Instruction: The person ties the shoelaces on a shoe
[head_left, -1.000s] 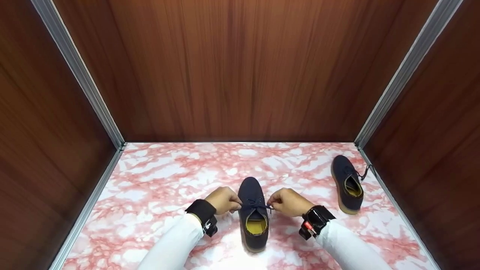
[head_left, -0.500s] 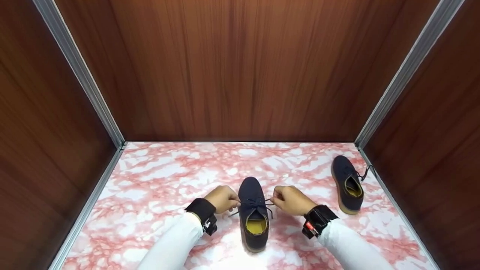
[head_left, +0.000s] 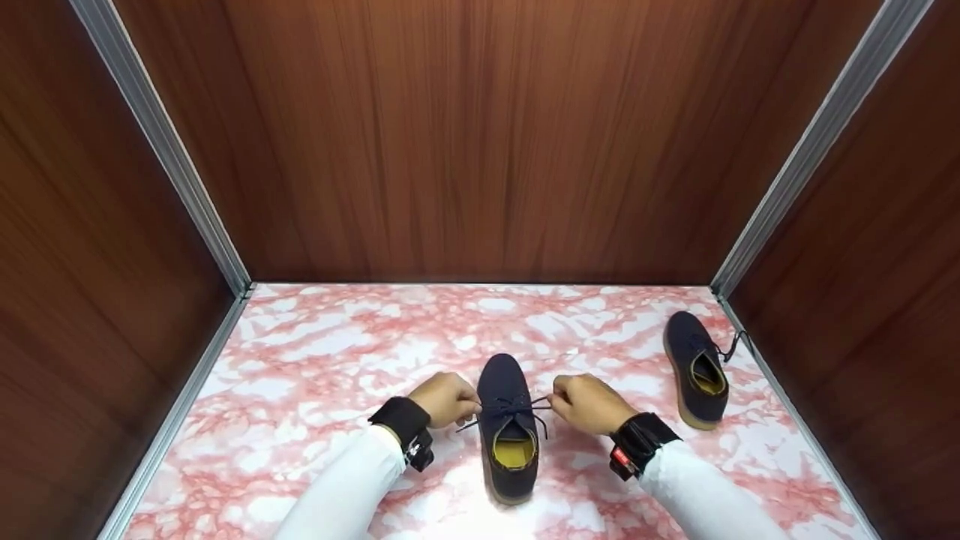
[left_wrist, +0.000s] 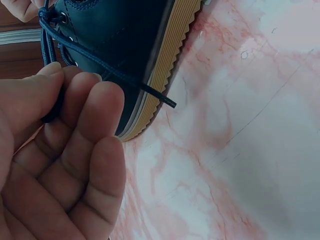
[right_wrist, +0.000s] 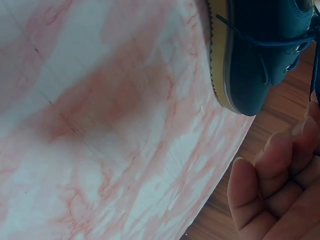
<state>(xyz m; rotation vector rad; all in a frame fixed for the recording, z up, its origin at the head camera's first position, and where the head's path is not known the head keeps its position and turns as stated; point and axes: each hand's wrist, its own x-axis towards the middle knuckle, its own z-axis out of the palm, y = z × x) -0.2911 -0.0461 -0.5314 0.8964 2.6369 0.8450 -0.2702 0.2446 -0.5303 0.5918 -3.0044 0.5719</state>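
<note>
A dark navy lace-up shoe [head_left: 501, 379] with a tan sole stands upright between both hands, its toe pointing away. Its shoelace [left_wrist: 107, 67] is tied in a bow, and the knot [left_wrist: 47, 16] shows at the top of the left wrist view. On the left side, the left hand [head_left: 444, 399] pinches one loop between thumb and index finger. Opposite it, the right hand [head_left: 589, 403] pinches the other loop at its fingertips, partly cut off in the right wrist view. A loose lace end [right_wrist: 240, 34] hangs down the shoe's side.
A matching shoe [head_left: 695, 369] lies at the far right, its lace [head_left: 739, 341] trailing to the side wall. Brown wood-look panels [head_left: 480, 150] with metal corner strips enclose the back and both sides. The surface [head_left: 337, 337] is red-and-white marbled.
The right hand has moved a little outward to the right, drawing its lace loop longer. The left hand stays nearly in place. Loose lace ends now show on both sides of the shoe.
</note>
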